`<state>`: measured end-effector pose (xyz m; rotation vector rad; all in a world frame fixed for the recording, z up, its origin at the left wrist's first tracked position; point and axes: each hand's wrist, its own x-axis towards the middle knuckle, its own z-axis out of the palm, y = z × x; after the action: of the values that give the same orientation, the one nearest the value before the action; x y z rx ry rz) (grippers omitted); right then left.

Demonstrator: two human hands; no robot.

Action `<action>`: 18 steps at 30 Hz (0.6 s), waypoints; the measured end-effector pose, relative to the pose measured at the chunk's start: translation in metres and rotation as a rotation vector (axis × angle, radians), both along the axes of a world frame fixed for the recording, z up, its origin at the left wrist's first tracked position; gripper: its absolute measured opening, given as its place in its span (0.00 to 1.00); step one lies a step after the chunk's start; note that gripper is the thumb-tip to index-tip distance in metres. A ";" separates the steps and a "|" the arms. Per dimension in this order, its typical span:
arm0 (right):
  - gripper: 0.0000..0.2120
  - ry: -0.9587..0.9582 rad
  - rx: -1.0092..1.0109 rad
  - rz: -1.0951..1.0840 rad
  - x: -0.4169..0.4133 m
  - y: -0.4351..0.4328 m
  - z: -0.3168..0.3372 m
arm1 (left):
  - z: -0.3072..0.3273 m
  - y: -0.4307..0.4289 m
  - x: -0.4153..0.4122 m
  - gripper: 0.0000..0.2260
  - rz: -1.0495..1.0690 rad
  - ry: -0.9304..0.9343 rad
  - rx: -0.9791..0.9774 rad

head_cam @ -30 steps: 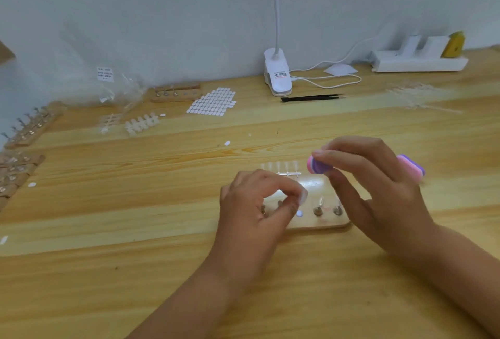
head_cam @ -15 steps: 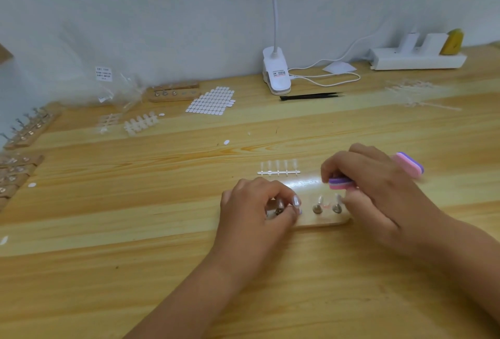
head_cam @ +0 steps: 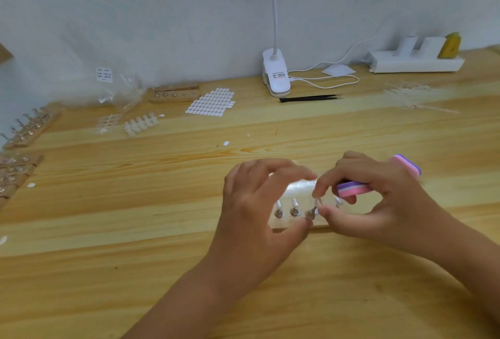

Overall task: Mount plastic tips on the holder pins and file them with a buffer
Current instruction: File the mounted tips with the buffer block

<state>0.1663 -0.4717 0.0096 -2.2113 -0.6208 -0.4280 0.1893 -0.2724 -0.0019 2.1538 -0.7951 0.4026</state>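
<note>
A pale wooden holder point(head_cam: 297, 191) lies on the table with a row of metal pins point(head_cam: 294, 210). My left hand point(head_cam: 251, 203) arches over it, thumb at the front edge and fingers at the back edge, gripping the block. My right hand point(head_cam: 384, 203) holds a pink and purple buffer point(head_cam: 351, 189) in its fingers, the buffer's far end sticking out behind the hand. Its index finger and thumb pinch a clear plastic tip point(head_cam: 317, 202) at the third pin. Tips stand on the two pins to the left.
At the back stand a white clip lamp point(head_cam: 276, 76), black tweezers point(head_cam: 308, 99), a sheet of white oval stickers point(head_cam: 212, 101), another holder point(head_cam: 173, 93) and a power strip point(head_cam: 416, 61). Tip strips point(head_cam: 140, 124) and more holders point(head_cam: 29, 127) lie left.
My right hand came down and left with the buffer, and its fingertips now pinch the tip at the third pin. My left hand shifted from one pin to spanning the holder.
</note>
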 end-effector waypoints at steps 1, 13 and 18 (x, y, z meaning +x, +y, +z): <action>0.04 0.043 0.065 0.023 -0.001 0.001 0.001 | 0.002 0.001 -0.002 0.20 -0.051 -0.037 -0.052; 0.12 0.202 0.332 -0.010 -0.001 -0.001 -0.006 | 0.008 0.007 -0.007 0.16 -0.070 0.068 -0.257; 0.14 -0.128 0.051 -0.006 -0.006 0.011 -0.011 | 0.012 0.008 -0.007 0.16 0.000 0.214 -0.298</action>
<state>0.1599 -0.4612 -0.0015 -2.1504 -0.6640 -0.5851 0.1824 -0.2646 0.0100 1.8804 -0.5752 0.2658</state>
